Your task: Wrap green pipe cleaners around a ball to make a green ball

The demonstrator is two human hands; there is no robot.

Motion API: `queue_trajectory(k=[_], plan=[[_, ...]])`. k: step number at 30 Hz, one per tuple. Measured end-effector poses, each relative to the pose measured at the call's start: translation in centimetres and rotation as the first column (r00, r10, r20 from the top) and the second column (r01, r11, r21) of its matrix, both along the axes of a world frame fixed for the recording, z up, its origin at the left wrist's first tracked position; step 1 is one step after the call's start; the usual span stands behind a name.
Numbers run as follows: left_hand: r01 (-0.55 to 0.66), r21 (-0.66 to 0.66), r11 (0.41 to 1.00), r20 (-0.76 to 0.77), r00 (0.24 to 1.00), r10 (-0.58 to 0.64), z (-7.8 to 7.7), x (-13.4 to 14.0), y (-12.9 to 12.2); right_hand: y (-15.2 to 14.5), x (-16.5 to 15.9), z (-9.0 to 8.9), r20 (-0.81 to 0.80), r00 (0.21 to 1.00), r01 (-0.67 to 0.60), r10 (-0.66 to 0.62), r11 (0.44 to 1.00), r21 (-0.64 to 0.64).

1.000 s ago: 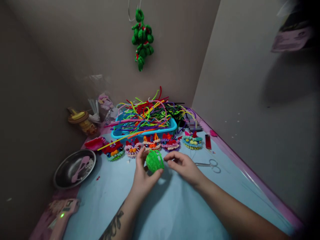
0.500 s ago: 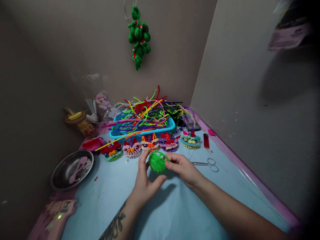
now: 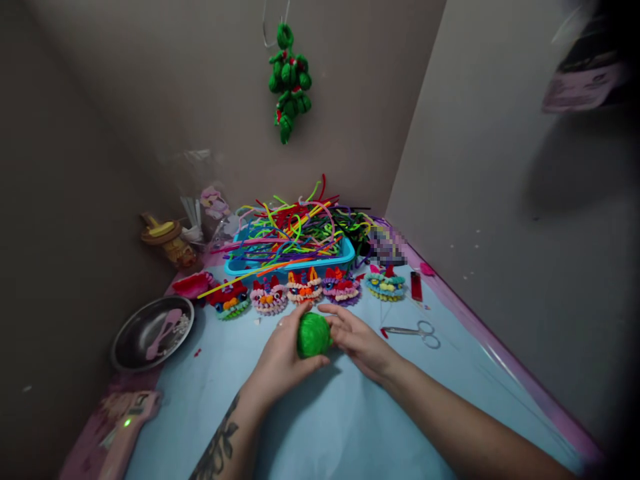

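Observation:
A round, fuzzy bright-green coil of pipe cleaner (image 3: 314,335) is held above the table between both hands. My left hand (image 3: 286,345) curves around its left side, fingertips at the top and thumb along the underside. At the right edge, my right hand (image 3: 357,340) has bent fingers closed on the coil's rim; the exact pinch point is hidden behind the fingers. Just beyond the hands stands a row of several small colourful pipe-cleaner animal heads, among them an orange and cream one (image 3: 304,287) and a purple one (image 3: 341,288).
A blue tray (image 3: 345,259) heaped with loose pipe cleaners stands at the back. Scissors (image 3: 410,331) and a red lighter (image 3: 416,287) lie to the right. A metal bowl (image 3: 125,343) and a pink glue gun (image 3: 135,413) are at left. Green charms (image 3: 290,83) hang on the wall.
The green coil has turned, so its round face shows and the loose loop on its right is out of sight. My left hand has closed further around it. The view has shifted slightly.

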State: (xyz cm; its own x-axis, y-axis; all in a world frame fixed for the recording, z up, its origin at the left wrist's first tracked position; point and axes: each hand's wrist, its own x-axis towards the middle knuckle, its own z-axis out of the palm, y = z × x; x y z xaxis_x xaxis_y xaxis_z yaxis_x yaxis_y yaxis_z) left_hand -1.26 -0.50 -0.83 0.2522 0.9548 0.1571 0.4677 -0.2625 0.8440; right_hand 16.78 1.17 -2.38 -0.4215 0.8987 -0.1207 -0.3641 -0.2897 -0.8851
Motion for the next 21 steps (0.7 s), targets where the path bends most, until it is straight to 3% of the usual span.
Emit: queue_trajectory(k=[2, 4, 7, 10, 16, 21], plan=[[0.047, -0.021, 0.999, -0.077, 0.996, -0.049, 0.0, -0.3, 0.0, 0.2, 0.0, -0.6, 0.093, 0.996, -0.002, 0.0, 1.0, 0.025], [0.06, -0.072, 0.996, -0.18, 0.981, -0.072, 0.2, -0.8, 0.2, 0.7, 0.4, -1.1, 0.324, 0.944, 0.031, -0.066, 0.993, 0.113], [0.08, -0.113, 0.99, -0.289, 0.951, -0.109, 0.5, -2.1, 0.6, 1.7, 1.3, -1.5, 0.621, 0.732, 0.048, -0.28, 0.93, 0.363], [0.063, -0.11, 0.992, -0.305, 0.948, -0.094, 0.4, -3.5, 1.1, 2.4, 2.4, -1.2, 0.686, 0.617, -0.026, -0.384, 0.862, 0.506], [-0.01, -0.114, 0.993, -0.343, 0.939, -0.03, -0.8, -4.3, 1.3, 1.5, 2.1, -1.2, 0.693, 0.639, -0.147, -0.333, 0.832, 0.536], [0.048, -0.072, 0.996, -0.309, 0.949, -0.068, -1.2, -4.0, 1.2, 0.9, 0.6, -2.0, 0.631, 0.691, -0.257, -0.351, 0.697, 0.669]])
